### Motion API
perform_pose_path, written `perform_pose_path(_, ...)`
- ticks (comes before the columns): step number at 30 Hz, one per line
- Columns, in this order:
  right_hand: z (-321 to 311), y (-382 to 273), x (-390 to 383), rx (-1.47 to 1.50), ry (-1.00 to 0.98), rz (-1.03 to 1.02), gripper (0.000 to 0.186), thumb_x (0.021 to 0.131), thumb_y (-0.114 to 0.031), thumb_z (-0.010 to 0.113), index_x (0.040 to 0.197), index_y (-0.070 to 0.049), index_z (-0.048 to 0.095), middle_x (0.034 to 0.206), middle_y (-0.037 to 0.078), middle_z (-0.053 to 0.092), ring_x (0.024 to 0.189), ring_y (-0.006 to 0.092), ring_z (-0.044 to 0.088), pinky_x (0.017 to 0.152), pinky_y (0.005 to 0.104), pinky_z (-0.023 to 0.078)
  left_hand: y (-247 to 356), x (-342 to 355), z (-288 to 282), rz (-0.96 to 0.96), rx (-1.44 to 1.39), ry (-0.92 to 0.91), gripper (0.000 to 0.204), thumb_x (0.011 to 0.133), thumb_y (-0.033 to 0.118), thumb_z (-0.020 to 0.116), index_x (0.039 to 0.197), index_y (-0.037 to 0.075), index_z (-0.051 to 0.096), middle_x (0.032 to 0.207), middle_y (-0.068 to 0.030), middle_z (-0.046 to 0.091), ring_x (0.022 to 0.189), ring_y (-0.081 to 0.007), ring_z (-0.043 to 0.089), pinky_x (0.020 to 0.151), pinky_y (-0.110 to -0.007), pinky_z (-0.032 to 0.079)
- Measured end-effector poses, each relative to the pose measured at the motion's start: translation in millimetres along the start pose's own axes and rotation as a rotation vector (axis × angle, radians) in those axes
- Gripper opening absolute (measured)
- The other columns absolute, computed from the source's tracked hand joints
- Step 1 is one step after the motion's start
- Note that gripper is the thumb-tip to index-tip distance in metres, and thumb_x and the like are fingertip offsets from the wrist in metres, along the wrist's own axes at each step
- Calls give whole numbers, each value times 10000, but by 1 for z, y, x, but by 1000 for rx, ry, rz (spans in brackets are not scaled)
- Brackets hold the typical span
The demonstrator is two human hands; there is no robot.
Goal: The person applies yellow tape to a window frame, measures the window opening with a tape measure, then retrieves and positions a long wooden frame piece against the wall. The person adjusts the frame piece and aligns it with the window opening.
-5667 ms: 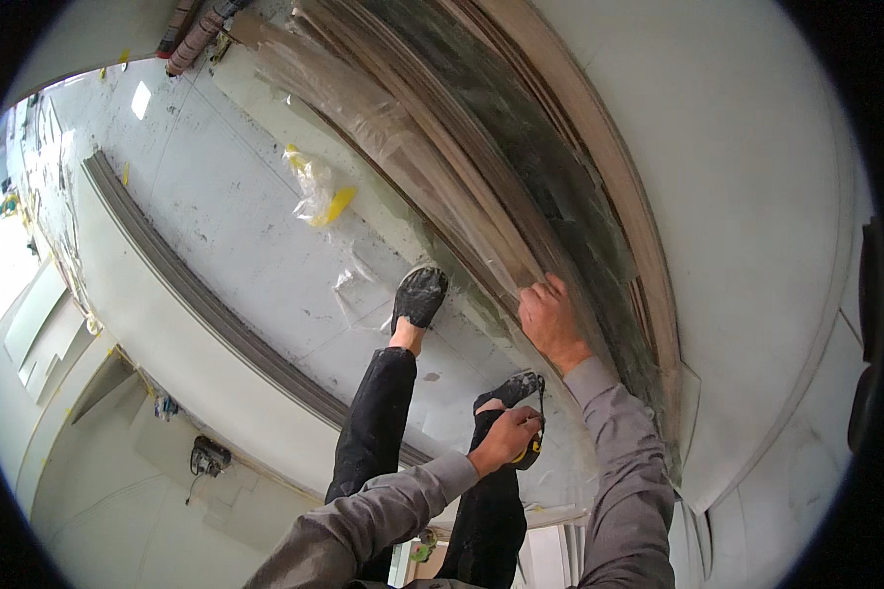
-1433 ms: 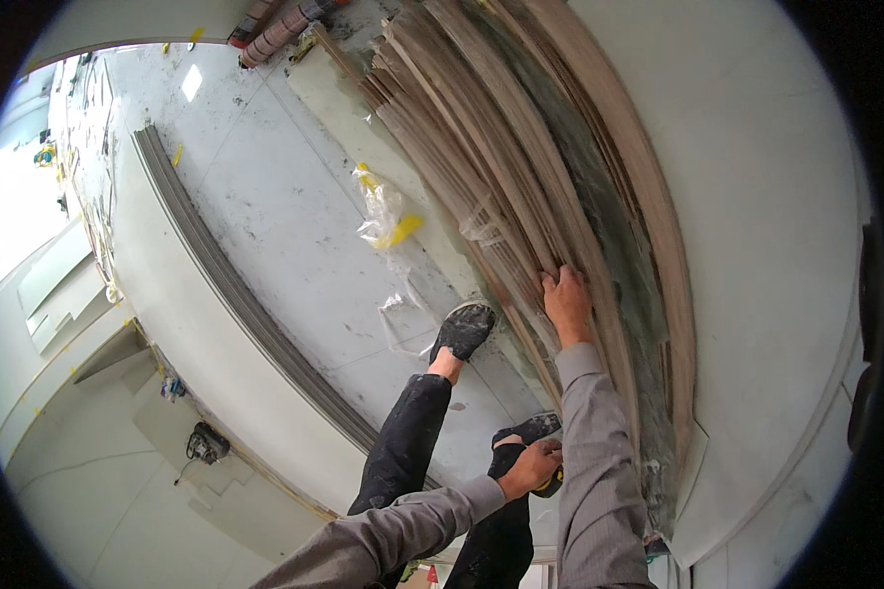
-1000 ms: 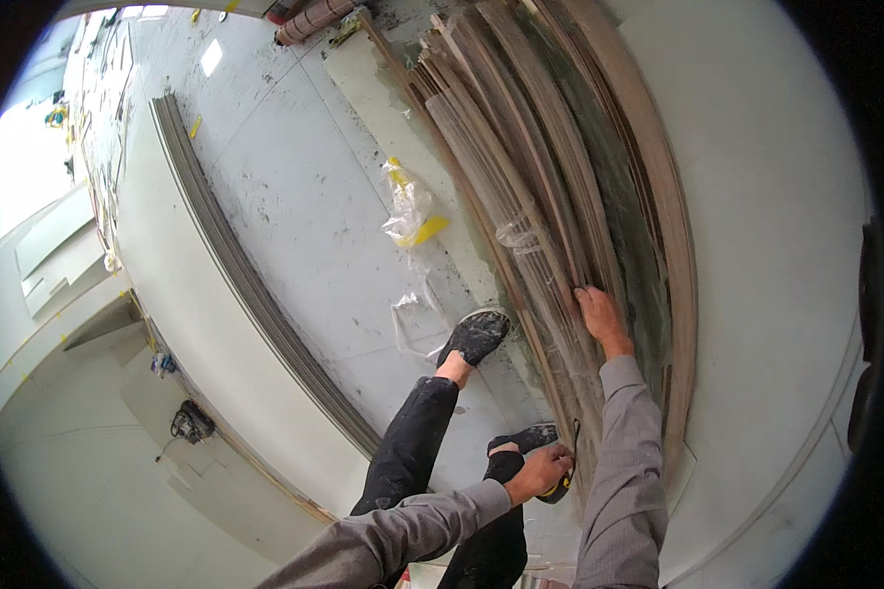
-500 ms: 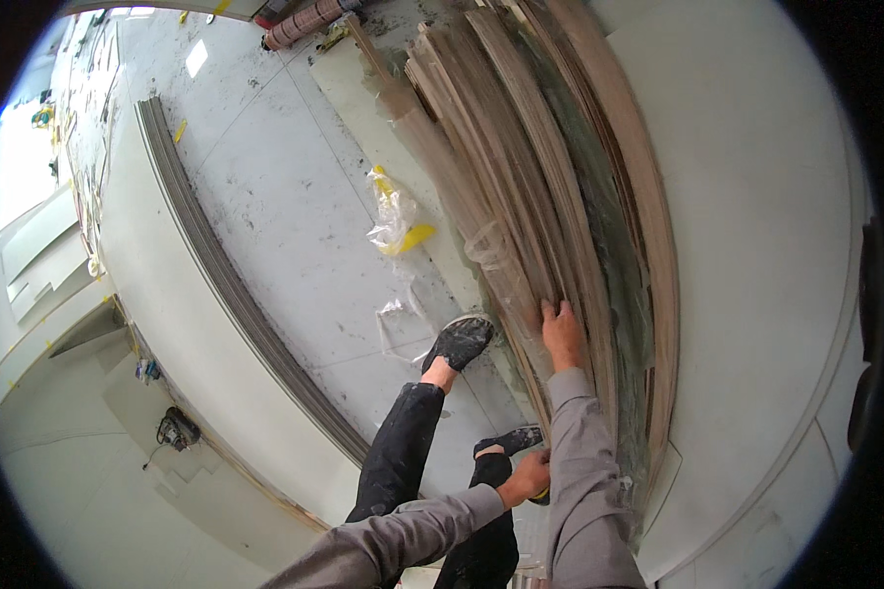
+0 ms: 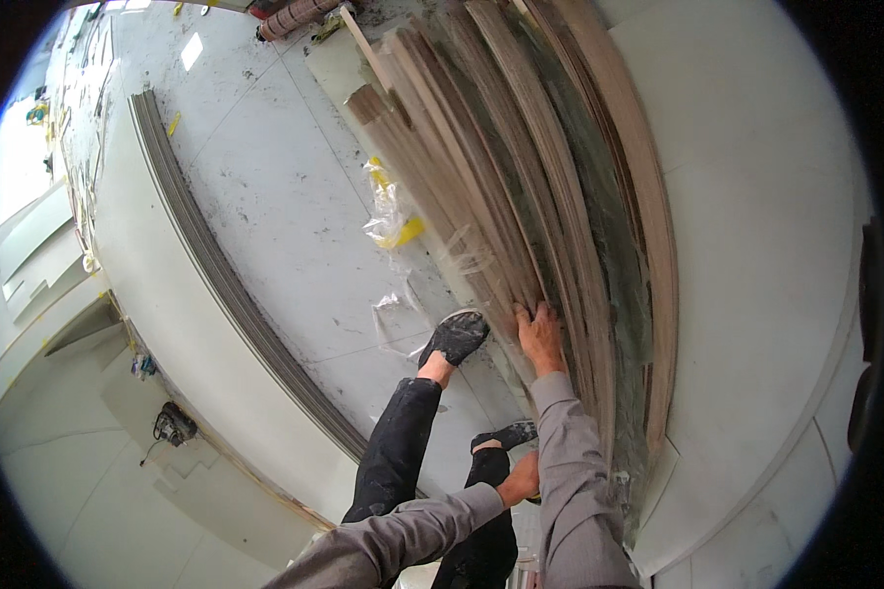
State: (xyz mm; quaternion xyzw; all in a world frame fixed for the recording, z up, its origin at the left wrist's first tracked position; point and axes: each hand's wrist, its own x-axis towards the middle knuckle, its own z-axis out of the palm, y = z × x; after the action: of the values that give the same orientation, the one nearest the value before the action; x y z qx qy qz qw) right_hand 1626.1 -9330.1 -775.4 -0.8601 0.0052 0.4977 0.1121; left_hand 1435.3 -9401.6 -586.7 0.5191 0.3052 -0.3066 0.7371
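The right hand (image 5: 540, 339) lies on brown strips (image 5: 462, 167), its fingers bent and slightly apart; whether they pinch one I cannot tell. Half a second ago it was farther right; the strips under and ahead of it have also shifted left, covering more of the pale board (image 5: 336, 79). Crumpled film (image 5: 469, 252) crosses them ahead and left of this hand.

Nearer the body, the left hand (image 5: 524, 478) is partly behind the right sleeve (image 5: 580, 471), fingers hidden, so its grip cannot be told; the black-and-yellow tool seen there earlier now shows only a yellow edge.

Left of the right hand, the left shoe (image 5: 454, 337) has stayed put. Beyond it, the clear-and-yellow bag (image 5: 385, 208) is now closer to the strips.
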Motion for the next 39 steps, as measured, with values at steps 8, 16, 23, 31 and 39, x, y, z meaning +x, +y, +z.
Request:
perform_pose_path(8, -4, 8, 22, 393, 188, 217, 740, 1140, -501, 412, 1589, 86, 363, 1591, 346, 440, 1370, 511, 545, 1140, 558, 484, 25, 1, -23, -42, -75, -39, 598, 943, 368, 770, 1377, -24, 644, 1351, -216, 695, 1249, -382, 647, 1091, -468, 479)
perform_pose_path(16, 1, 30, 56, 162, 261, 160, 583, 1129, -328, 543, 1540, 66, 419, 1404, 352, 607, 1154, 462, 693, 935, 537, 602, 70, 14, -34, -412, -230, 12, 447, 1012, 363, 646, 1233, -17, 723, 1147, -267, 756, 1078, -415, 728, 905, -445, 548)
perform_pose_path(23, -36, 18, 33, -374, 251, -90, 675, 1040, -272, 700, 1566, 22, 397, 1396, 295, 615, 1180, 434, 673, 928, 499, 610, 50, 16, -13, -428, -309, 107, 360, 994, 257, 602, 1189, -21, 720, 1086, -232, 765, 1025, -366, 735, 887, -441, 549)
perform_pose_path(31, -42, -8, 76, -500, 425, -266, 452, 1056, -146, 642, 1444, 29, 490, 1316, 260, 633, 1181, 391, 673, 937, 475, 628, 47, 10, -14, -397, -278, 67, 329, 1011, 234, 574, 1191, -2, 715, 1043, -209, 760, 991, -344, 731, 874, -427, 556)
perform_pose_path(39, -48, -18, 92, -469, 260, -214, 449, 1020, -182, 683, 1353, 83, 541, 1274, 306, 629, 1195, 458, 647, 879, 527, 646, 58, 13, -20, -424, -371, 110, 327, 1006, 245, 589, 1188, 3, 713, 1021, -189, 759, 971, -312, 728, 856, -412, 555)
